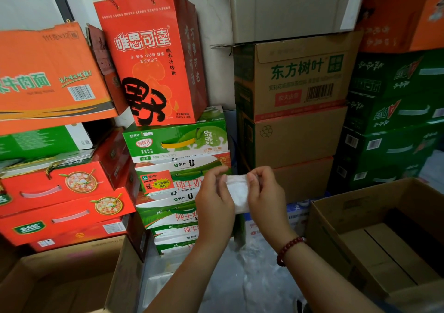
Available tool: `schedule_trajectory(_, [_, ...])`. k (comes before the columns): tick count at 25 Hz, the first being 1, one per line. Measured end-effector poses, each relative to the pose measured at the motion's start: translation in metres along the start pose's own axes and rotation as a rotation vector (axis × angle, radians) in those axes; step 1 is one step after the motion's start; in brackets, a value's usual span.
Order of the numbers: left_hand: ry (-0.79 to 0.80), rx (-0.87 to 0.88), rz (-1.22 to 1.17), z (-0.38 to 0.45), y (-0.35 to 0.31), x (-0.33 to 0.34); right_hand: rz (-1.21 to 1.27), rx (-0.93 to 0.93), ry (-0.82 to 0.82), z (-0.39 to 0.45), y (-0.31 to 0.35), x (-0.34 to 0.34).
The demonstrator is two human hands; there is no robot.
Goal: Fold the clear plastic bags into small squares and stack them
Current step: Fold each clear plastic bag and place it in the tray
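Note:
A clear plastic bag (237,192), folded into a small whitish rectangle, is held up in the air between both hands in front of the stacked cartons. My left hand (213,199) pinches its left edge with thumb and fingers curled. My right hand (265,192), with a red bead bracelet on the wrist, pinches its right edge near the top. More crumpled clear plastic (259,271) lies loose on the floor below my arms.
An open cardboard box (336,219) stands at the right and another open box (72,276) at the lower left. Stacked milk cartons (177,144), red gift boxes (67,192), brown cartons (298,110) and green drink cases (394,110) wall in the space.

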State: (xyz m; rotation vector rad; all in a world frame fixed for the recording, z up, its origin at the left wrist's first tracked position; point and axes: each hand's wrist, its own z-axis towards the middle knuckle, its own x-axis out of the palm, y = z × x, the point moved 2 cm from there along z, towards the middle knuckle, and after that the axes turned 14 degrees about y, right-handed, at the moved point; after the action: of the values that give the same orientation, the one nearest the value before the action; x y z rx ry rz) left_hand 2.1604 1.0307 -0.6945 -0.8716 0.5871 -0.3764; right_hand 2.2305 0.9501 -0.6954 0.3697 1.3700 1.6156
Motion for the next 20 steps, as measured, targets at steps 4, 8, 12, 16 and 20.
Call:
schedule_trajectory(4, [0.014,-0.047,-0.006,0.004,0.004,-0.007,-0.005,0.025,0.012,0.004,-0.004,-0.008])
schedule_trajectory(8, [0.282,-0.365,-0.178,0.010,0.012,-0.010,-0.012,0.086,0.099,0.011,-0.010,-0.021])
schedule_trajectory(12, [0.626,-0.663,-0.581,0.013,0.020,-0.013,-0.043,0.060,0.242,0.010,-0.010,-0.024])
schedule_trajectory(16, [0.720,-0.623,-0.688,0.013,0.021,-0.014,0.014,0.042,0.300,0.010,-0.010,-0.023])
schedule_trajectory(20, [0.502,-0.607,-0.693,0.016,0.024,-0.011,0.285,0.277,0.314,0.014,-0.016,-0.021])
